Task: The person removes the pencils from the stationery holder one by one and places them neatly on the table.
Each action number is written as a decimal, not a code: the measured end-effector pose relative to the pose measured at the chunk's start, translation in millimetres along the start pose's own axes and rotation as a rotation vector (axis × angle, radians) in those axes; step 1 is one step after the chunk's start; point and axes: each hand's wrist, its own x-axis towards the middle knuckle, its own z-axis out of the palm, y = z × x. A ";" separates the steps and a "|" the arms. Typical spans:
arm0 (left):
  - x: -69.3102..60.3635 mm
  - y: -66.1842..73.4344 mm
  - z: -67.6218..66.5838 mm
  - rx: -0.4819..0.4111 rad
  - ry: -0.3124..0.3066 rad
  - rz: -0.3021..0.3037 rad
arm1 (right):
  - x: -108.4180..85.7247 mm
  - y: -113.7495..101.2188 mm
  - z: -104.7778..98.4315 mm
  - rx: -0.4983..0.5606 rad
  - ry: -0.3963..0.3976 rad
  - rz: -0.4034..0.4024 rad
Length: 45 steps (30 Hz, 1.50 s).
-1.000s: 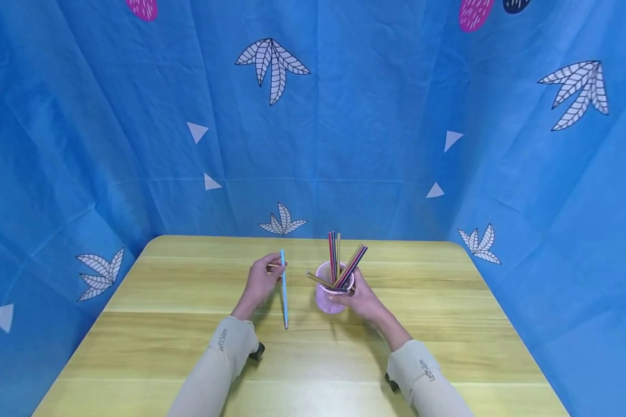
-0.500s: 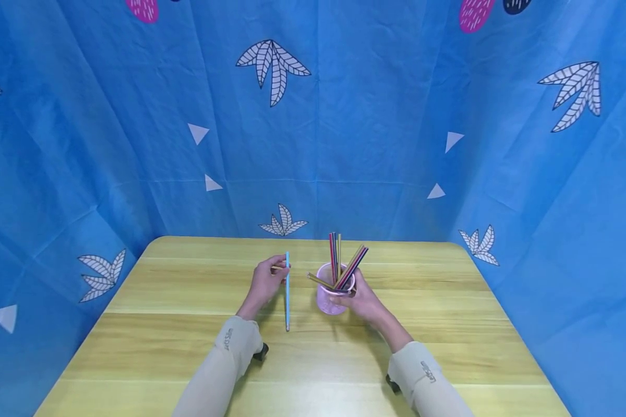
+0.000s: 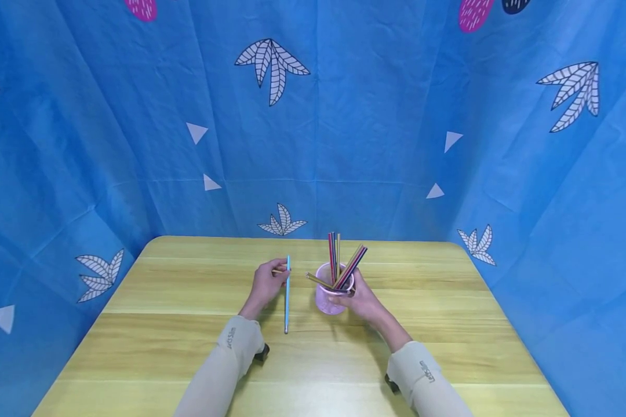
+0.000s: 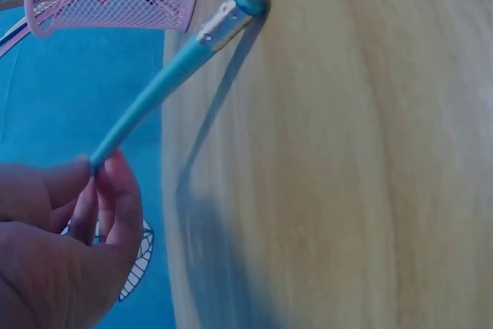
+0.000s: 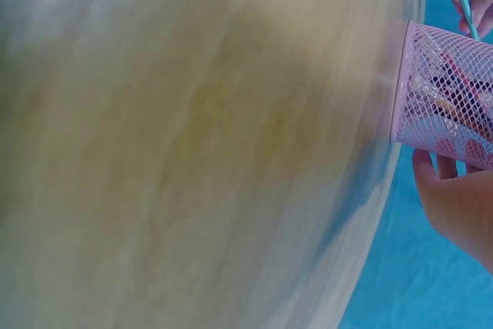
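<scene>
My left hand point(image 3: 266, 282) pinches a light blue pencil point(image 3: 287, 304) between thumb and fingers, near its upper end. In the left wrist view the pencil's eraser end point(image 4: 245, 4) points down and meets its shadow at the tabletop, touching it or nearly so. To the right, my right hand point(image 3: 364, 298) grips the side of a pink mesh pencil cup point(image 3: 327, 302) that stands upright on the table. Several dark, red and gold pencils point(image 3: 350, 269) lean out of the cup in different directions. In the right wrist view the mesh cup point(image 5: 439, 90) partly hides my fingers.
Both hands work over a light wooden table point(image 3: 313, 370). A blue patterned cloth point(image 3: 344, 145) hangs behind the table and along both sides. One gold pencil point(image 3: 318, 280) sticks out of the cup low toward the left hand.
My left hand has shifted slightly right and a little nearer to me, carrying the blue pencil, whose tilt has changed slightly. The right hand and the cup have stayed in place.
</scene>
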 end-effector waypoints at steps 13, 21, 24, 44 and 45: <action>2.9 -8.8 6.6 0.010 0.028 -0.046 | 0.5 -1.5 -2.7 -0.008 -0.017 -0.001; 2.4 -6.2 7.9 0.041 0.026 -0.064 | 2.3 -2.0 -2.2 -0.029 -0.008 -0.006; 2.4 -7.0 8.8 0.054 0.025 -0.071 | 2.8 -1.9 -1.3 -0.029 -0.008 -0.014; 0.9 -6.8 14.2 0.111 0.017 -0.127 | 2.3 1.8 1.1 -0.014 0.009 0.007; 0.7 -6.8 14.2 0.115 0.017 -0.130 | 2.2 2.1 1.2 -0.016 0.010 0.007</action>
